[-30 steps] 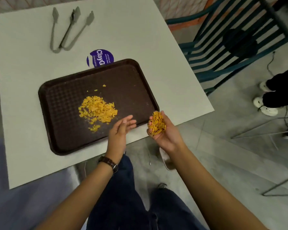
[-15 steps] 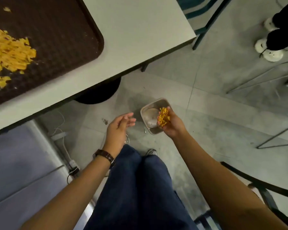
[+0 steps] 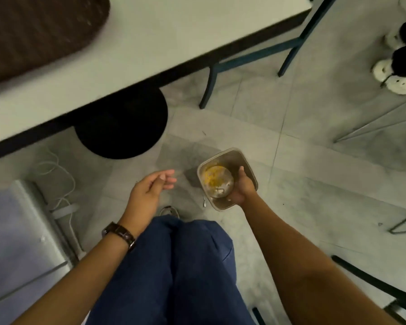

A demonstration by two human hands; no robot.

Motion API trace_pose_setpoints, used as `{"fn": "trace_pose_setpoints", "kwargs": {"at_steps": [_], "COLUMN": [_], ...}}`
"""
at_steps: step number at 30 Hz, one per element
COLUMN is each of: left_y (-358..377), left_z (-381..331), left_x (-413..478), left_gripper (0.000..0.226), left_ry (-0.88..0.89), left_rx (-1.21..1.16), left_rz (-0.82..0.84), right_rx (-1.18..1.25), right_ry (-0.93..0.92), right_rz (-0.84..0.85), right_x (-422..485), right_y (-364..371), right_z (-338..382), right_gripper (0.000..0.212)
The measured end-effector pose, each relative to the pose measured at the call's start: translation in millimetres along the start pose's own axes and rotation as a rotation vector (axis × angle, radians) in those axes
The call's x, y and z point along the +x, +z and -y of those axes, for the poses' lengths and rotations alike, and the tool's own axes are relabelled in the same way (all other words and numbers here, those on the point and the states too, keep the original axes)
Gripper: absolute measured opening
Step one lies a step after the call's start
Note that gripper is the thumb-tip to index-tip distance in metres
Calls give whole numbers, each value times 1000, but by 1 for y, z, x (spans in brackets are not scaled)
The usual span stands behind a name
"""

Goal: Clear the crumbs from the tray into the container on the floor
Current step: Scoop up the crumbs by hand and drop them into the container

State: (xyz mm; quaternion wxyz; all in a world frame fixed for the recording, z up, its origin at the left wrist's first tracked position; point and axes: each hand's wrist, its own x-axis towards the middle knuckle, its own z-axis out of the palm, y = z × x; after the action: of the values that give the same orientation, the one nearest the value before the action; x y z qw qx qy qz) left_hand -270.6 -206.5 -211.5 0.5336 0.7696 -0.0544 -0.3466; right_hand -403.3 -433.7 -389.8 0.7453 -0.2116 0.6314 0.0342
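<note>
A clear square container (image 3: 223, 158) stands on the grey floor to the right of my knees, with yellow crumbs (image 3: 213, 177) in its bottom. My right hand (image 3: 242, 190) is over the container's right side, turned palm down, and no crumbs show in it. My left hand (image 3: 150, 191) hovers empty to the left of the container, fingers loosely apart. Only a corner of the dark brown tray (image 3: 40, 31) shows at the top left on the white table (image 3: 174, 36); its crumbs are out of view.
A round black table base (image 3: 124, 127) sits on the floor under the table edge. Blue chair legs (image 3: 244, 59) stand behind the container. Another person's white shoes (image 3: 394, 76) are at the far right. White cables (image 3: 61, 184) lie at the left.
The handful of crumbs has left my right hand and lies in the container. The hand has turned palm down over it. My view has dropped further toward the floor.
</note>
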Motion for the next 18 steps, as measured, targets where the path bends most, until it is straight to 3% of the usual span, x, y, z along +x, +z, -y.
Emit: {"fn": "trace_pose_setpoints", "kwargs": {"at_steps": [2, 4, 9, 13, 18], "left_y": [-1, -5, -17, -31, -60], "left_z": [-29, -68, -162, -211, -236], "left_x": [-23, -55, -132, -176, -201], "left_gripper": [26, 25, 26, 26, 24], "left_ry": [-4, -9, 16, 91, 158], "left_rx": [-17, -25, -50, -57, -110], "left_rz": [21, 40, 70, 36, -104], "right_rx": [47, 70, 19, -16, -133], "right_ry": [-11, -35, -104, -154, -230], "right_rz": [34, 50, 111, 346, 525], "right_x": [-100, -183, -325, -409, -463], "right_y": [32, 48, 59, 73, 95], "right_z": [18, 29, 44, 47, 45], "right_gripper": [60, 40, 25, 24, 27]}}
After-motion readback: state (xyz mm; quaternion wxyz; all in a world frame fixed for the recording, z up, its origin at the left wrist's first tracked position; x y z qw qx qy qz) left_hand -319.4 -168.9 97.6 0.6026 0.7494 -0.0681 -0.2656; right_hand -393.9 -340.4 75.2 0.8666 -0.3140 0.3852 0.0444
